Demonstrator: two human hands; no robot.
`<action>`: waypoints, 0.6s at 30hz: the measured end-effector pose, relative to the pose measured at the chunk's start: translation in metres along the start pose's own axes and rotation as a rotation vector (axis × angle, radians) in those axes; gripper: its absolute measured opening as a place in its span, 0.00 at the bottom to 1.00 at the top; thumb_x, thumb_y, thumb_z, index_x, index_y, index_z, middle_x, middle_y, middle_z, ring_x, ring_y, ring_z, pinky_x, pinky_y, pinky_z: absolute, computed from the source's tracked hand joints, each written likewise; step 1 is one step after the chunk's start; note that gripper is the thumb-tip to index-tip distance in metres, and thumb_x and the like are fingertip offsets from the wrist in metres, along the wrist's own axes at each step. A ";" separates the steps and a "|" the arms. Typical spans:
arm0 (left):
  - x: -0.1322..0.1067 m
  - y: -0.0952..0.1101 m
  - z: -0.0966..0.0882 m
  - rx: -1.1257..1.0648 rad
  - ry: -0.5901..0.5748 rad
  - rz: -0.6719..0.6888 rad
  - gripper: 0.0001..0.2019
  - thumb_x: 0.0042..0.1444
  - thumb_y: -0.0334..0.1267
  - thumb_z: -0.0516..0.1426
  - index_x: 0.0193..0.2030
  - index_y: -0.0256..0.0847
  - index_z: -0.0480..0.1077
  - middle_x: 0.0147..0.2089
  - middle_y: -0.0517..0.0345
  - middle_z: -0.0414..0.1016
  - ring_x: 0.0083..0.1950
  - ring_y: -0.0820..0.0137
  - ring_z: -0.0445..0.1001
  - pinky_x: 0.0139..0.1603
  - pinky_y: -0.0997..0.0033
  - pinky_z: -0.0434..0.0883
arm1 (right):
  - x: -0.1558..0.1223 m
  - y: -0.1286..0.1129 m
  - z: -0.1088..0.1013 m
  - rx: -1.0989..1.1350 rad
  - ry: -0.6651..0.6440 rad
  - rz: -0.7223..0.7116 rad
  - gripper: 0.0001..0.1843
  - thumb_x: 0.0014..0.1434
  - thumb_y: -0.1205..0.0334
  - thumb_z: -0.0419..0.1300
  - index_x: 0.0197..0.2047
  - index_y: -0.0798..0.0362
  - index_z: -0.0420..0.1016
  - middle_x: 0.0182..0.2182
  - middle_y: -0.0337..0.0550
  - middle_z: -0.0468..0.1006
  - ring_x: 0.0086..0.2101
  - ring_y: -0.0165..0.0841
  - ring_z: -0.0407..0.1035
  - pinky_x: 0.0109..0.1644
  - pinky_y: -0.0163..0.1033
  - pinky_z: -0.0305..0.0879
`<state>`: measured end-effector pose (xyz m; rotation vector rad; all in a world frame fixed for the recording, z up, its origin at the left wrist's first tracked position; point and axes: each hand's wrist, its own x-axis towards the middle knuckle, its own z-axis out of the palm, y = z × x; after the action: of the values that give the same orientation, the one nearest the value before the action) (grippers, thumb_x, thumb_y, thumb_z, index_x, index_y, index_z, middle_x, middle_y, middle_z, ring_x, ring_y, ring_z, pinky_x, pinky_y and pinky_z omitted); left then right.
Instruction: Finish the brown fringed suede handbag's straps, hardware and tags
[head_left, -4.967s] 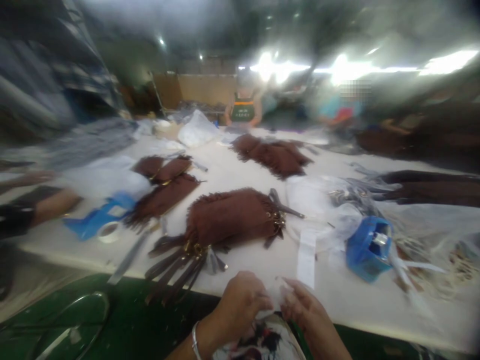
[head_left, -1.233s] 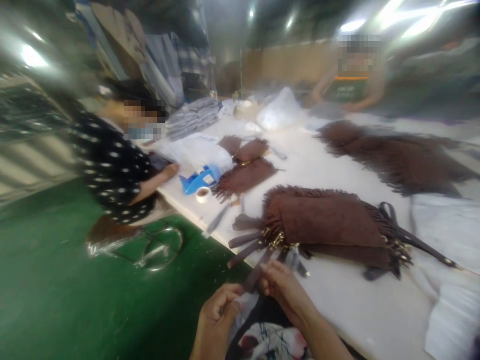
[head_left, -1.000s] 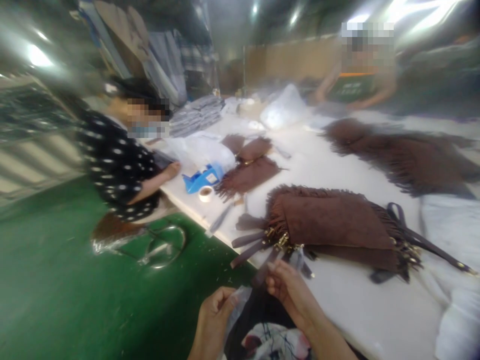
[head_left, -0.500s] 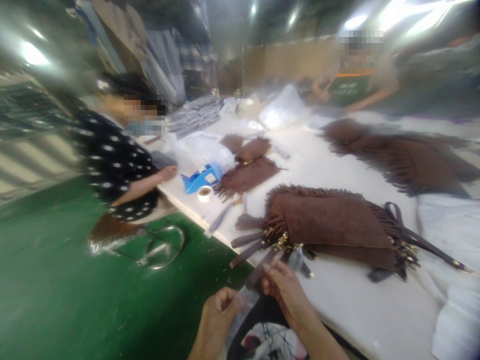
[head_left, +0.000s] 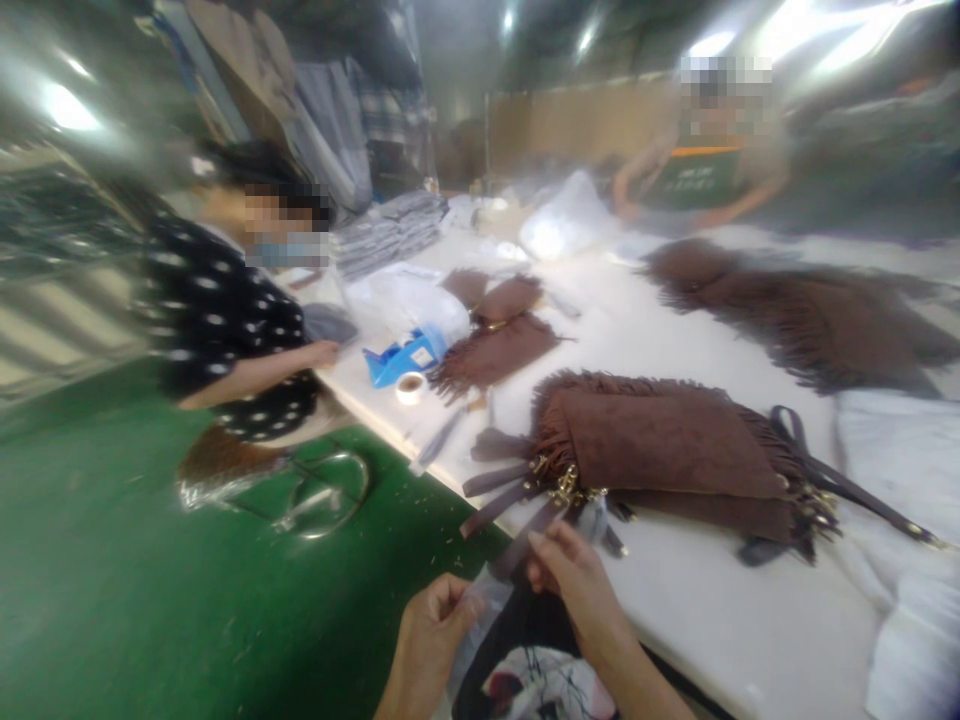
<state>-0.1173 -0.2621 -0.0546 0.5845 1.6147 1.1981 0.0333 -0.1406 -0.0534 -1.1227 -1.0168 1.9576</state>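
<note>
At the frame's bottom centre: pinching clear plastic [head_left: 484, 612] in fingers of left hand [head_left: 433, 632], brown strap [head_left: 517, 552] in those of right hand [head_left: 571, 578], below a fringed brown bundle [head_left: 667, 440] on the white surface [head_left: 712, 610].

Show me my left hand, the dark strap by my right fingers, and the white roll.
Left hand [head_left: 435, 622]: head view, middle of the hand.
Dark strap [head_left: 514, 554]: head view, lower part.
White roll [head_left: 409, 398]: head view, near side.
</note>
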 end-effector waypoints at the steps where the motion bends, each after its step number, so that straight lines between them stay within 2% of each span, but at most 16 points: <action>1: -0.001 0.002 0.000 0.024 0.006 0.016 0.18 0.49 0.51 0.63 0.31 0.34 0.72 0.25 0.60 0.71 0.26 0.73 0.64 0.27 0.76 0.60 | 0.000 -0.001 0.000 -0.027 0.003 -0.008 0.23 0.51 0.44 0.65 0.27 0.51 0.59 0.16 0.34 0.72 0.17 0.25 0.64 0.22 0.29 0.59; 4: -0.008 0.012 0.002 0.155 0.033 0.098 0.16 0.53 0.50 0.60 0.32 0.36 0.73 0.28 0.59 0.72 0.30 0.71 0.68 0.32 0.75 0.64 | -0.001 -0.004 0.001 -0.108 0.014 -0.034 0.23 0.51 0.42 0.65 0.27 0.51 0.61 0.15 0.34 0.73 0.17 0.25 0.64 0.22 0.30 0.60; 7: -0.013 0.022 0.006 0.356 0.115 0.186 0.14 0.55 0.48 0.58 0.31 0.38 0.73 0.29 0.59 0.73 0.33 0.69 0.69 0.36 0.75 0.64 | -0.004 -0.006 0.000 -0.159 0.003 -0.039 0.23 0.50 0.41 0.64 0.27 0.51 0.62 0.15 0.34 0.72 0.17 0.25 0.63 0.21 0.30 0.59; 9: -0.013 0.023 0.008 0.416 0.161 0.197 0.14 0.55 0.49 0.58 0.30 0.39 0.73 0.29 0.59 0.73 0.33 0.69 0.69 0.36 0.75 0.64 | -0.004 -0.008 0.000 -0.178 -0.018 -0.022 0.23 0.50 0.41 0.64 0.26 0.51 0.62 0.14 0.34 0.72 0.17 0.25 0.63 0.21 0.29 0.58; 11: -0.010 0.020 0.012 0.344 0.146 0.144 0.16 0.54 0.52 0.58 0.29 0.38 0.72 0.27 0.58 0.73 0.32 0.69 0.70 0.34 0.75 0.65 | -0.003 -0.010 -0.001 -0.186 -0.026 -0.007 0.24 0.49 0.41 0.64 0.26 0.51 0.62 0.14 0.33 0.71 0.16 0.25 0.61 0.20 0.29 0.56; 15: -0.008 0.019 0.026 0.022 -0.010 -0.079 0.27 0.45 0.63 0.61 0.32 0.35 0.72 0.27 0.52 0.76 0.27 0.67 0.73 0.27 0.72 0.66 | -0.002 -0.009 -0.002 -0.183 -0.010 -0.002 0.23 0.48 0.41 0.65 0.25 0.52 0.62 0.14 0.33 0.70 0.16 0.23 0.59 0.20 0.28 0.53; 16: -0.011 0.024 0.031 0.011 -0.002 -0.113 0.29 0.43 0.65 0.61 0.33 0.35 0.72 0.28 0.51 0.77 0.26 0.66 0.74 0.27 0.71 0.68 | -0.003 -0.008 -0.002 -0.178 -0.003 -0.002 0.23 0.48 0.42 0.65 0.25 0.52 0.62 0.14 0.32 0.70 0.16 0.23 0.59 0.19 0.28 0.52; 18: -0.020 0.036 0.044 0.112 0.089 -0.127 0.29 0.43 0.65 0.61 0.34 0.37 0.74 0.29 0.52 0.78 0.28 0.64 0.76 0.29 0.68 0.72 | -0.005 -0.004 -0.003 -0.152 0.008 -0.006 0.23 0.47 0.42 0.65 0.27 0.51 0.63 0.14 0.32 0.69 0.15 0.23 0.57 0.18 0.28 0.51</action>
<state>-0.0764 -0.2459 -0.0134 0.4969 1.7761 1.0577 0.0386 -0.1425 -0.0492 -1.2066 -1.1799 1.8957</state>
